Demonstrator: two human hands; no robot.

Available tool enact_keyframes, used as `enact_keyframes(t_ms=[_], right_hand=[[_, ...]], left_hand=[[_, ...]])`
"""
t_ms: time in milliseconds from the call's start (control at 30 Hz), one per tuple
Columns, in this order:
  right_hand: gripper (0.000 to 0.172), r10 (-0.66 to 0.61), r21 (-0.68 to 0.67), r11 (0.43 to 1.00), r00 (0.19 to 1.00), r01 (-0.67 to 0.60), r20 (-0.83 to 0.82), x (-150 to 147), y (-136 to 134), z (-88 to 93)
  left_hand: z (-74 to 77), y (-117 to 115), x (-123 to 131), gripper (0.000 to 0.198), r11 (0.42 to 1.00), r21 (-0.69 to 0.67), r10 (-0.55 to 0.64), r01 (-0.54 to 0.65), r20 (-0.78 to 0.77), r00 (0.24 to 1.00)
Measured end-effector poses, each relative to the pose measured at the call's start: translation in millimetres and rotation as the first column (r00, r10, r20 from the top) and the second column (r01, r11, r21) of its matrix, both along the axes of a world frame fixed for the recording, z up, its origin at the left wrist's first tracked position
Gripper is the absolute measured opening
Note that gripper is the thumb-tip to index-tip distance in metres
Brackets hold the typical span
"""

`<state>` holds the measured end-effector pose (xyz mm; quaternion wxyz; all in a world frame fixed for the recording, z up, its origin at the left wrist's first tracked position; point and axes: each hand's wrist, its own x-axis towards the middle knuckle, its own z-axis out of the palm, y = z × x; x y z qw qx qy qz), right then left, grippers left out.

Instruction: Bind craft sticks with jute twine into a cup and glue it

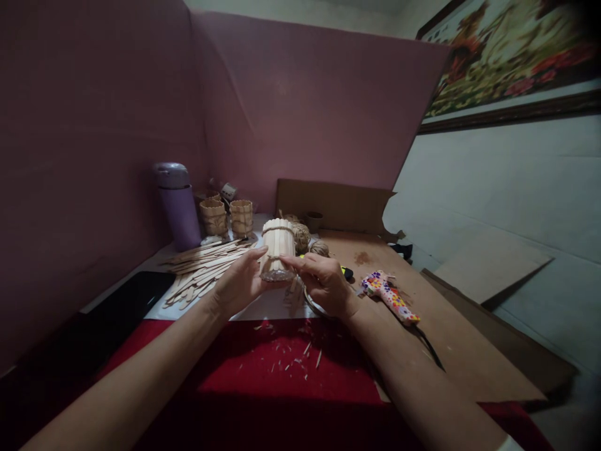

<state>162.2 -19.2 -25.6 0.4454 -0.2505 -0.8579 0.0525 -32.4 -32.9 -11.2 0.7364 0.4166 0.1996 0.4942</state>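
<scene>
My left hand (pixel 246 275) grips a cup covered in upright wooden craft sticks (pixel 278 241), its thumb along the cup's left side and its fingers beneath. Twine circles the cup near the upper end, and more twine lies across it lower down. A clear, shiny surface shows at its lower end. My right hand (pixel 323 282) is at the cup's lower right, index finger stretched to the lower twine, the other fingers curled. Whether those curled fingers hold anything is hidden. Behind the cup lie balls of twine (pixel 300 237).
Loose craft sticks (pixel 201 266) are piled at left, near a black phone-like slab (pixel 136 294) and a purple bottle (pixel 178 210). Two stick-covered cups (pixel 241 219) stand behind. A flower-patterned glue gun (pixel 389 297) lies on cardboard (pixel 451 338) at right. Scraps litter the red cloth (pixel 263 388).
</scene>
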Motion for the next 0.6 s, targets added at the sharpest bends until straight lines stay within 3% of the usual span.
enact_keyframes(t_ms=[300,467,600], right_hand=[[0.042,0.016,-0.021,1.000,0.999,-0.017,-0.031,-0.1,0.3,-1.5],[0.043,0.038,-0.035,0.999,0.998,-0.040,-0.052,-1.2,0.4,-2.4],[0.044,0.051,-0.032,0.998,0.997,-0.053,-0.059,-1.3,0.8,-3.2]], left_hand=[[-1.0,-0.6,0.5,0.035,0.999,0.028,0.047,-0.047,0.001,0.999],[1.5,-2.0,0.9,0.037,1.000,-0.001,0.012,-0.012,-0.002,1.000],[2.2,-3.0,2.4,0.030,0.995,0.051,0.087,-0.084,-0.049,0.995]])
